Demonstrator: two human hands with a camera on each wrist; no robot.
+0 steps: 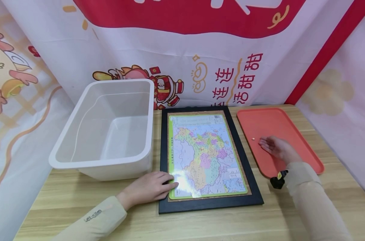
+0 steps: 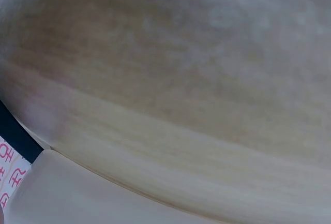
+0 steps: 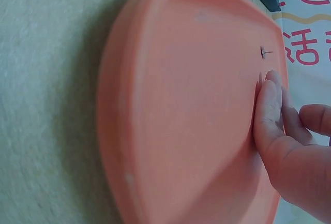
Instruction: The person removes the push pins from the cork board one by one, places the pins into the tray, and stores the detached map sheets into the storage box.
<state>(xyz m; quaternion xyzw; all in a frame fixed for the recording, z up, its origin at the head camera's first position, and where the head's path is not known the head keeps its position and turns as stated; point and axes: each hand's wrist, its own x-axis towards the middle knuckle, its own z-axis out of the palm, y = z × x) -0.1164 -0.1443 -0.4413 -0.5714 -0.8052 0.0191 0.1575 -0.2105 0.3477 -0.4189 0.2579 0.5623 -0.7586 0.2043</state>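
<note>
A map sheet with a green border lies on a cork board in a black frame. My left hand rests at the lower left of the board, its fingertips touching the frame and the map's edge. On a red tray lies a small thumbtack, its pin visible in the right wrist view. My right hand is over the tray, fingers extended, with the fingertips just beside the thumbtack and nothing seen in its grasp. The left wrist view is blurred and does not show the fingers.
A large white plastic bin stands to the left of the board, with no objects visible inside. All of it stands on a wood-grain table. A printed cloth hangs behind, close to the table's far edge.
</note>
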